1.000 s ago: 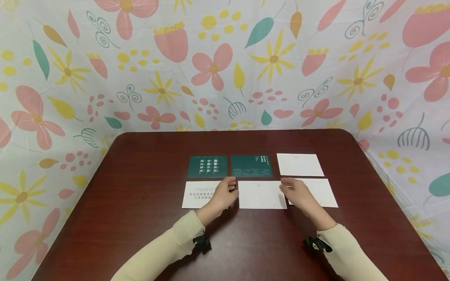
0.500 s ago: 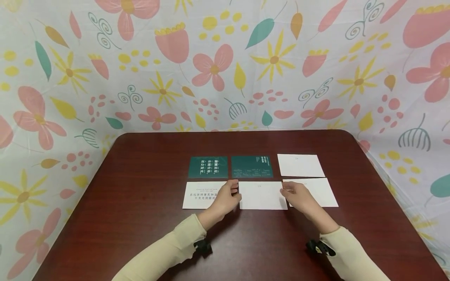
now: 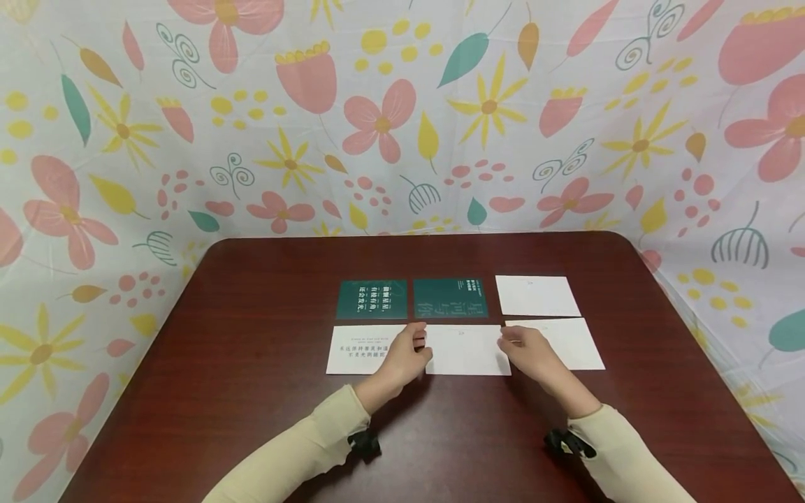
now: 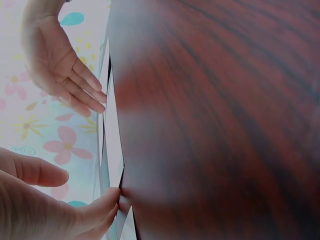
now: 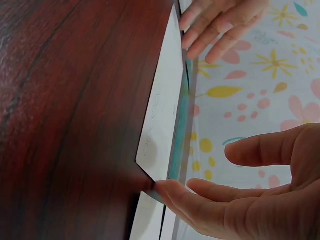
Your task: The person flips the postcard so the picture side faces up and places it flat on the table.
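Observation:
Six cards lie flat in two rows. My left hand [image 3: 404,355] overlaps the right end of the front left white card [image 3: 352,349], which bears printed lettering, with fingertips at the left edge of the front middle white card [image 3: 468,353]. At that card's right edge, my right hand [image 3: 531,353] covers a corner of the front right white card [image 3: 572,342]. Both wrist views show thumbs apart from extended fingers, left fingertips [image 4: 114,195] and right fingertips [image 5: 165,187] low at the gaps between cards.
Behind lie two dark green cards with pale lettering, a left one [image 3: 371,299] and a middle one [image 3: 449,297], plus a blank white card [image 3: 537,295]. The reddish-brown table [image 3: 251,419] meets a floral cloth [image 3: 402,140] at its back and sides.
The front middle card has slid slightly left over the last half second, and my right hand has moved slightly left with it. My left hand stays nearly still.

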